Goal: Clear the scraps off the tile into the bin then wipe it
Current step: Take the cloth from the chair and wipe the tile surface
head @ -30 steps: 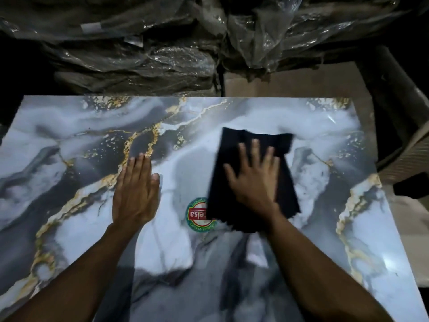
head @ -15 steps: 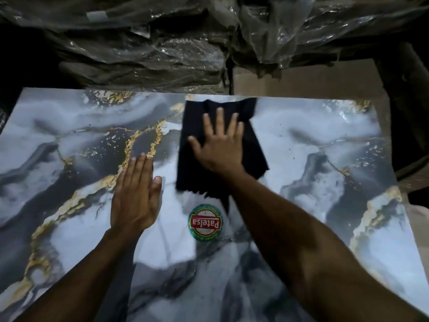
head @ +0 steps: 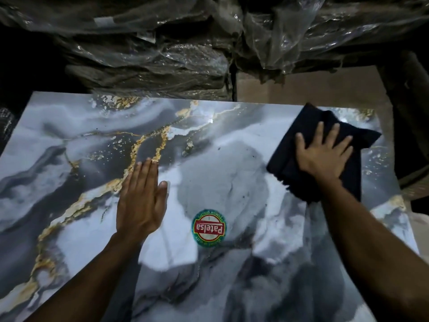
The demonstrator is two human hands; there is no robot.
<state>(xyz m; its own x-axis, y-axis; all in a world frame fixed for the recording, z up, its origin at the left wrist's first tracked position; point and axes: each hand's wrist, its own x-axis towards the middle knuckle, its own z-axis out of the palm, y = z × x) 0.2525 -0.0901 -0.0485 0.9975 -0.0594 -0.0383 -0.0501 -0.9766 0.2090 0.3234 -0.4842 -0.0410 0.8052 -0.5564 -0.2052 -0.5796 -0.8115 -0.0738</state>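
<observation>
The tile [head: 232, 159] is glossy and smooth, printed with grey-white marble veining and glittery gold streaks, and bears a shiny round sticker [head: 209, 228]. The cloth [head: 308, 135] is dark, matt fabric. Crinkled clear plastic wrap [head: 162, 49] behind glints.

The tile [head: 232, 170] lay flat and filled most of the view, with its far edge toward the top. Behind that far edge stood a pile of plastic-wrapped bundles [head: 151, 59], and to the right of the pile, also behind the tile, was a cardboard sheet [head: 325, 89]. The left hand [head: 140, 201] lay flat on the tile, left of the middle. A round sticker [head: 209, 228] sat on the tile just right of this hand and a little nearer. The right hand [head: 325, 154] pressed flat on a cloth [head: 299, 145], which lay on the tile near its far right corner, well apart from the left hand.
</observation>
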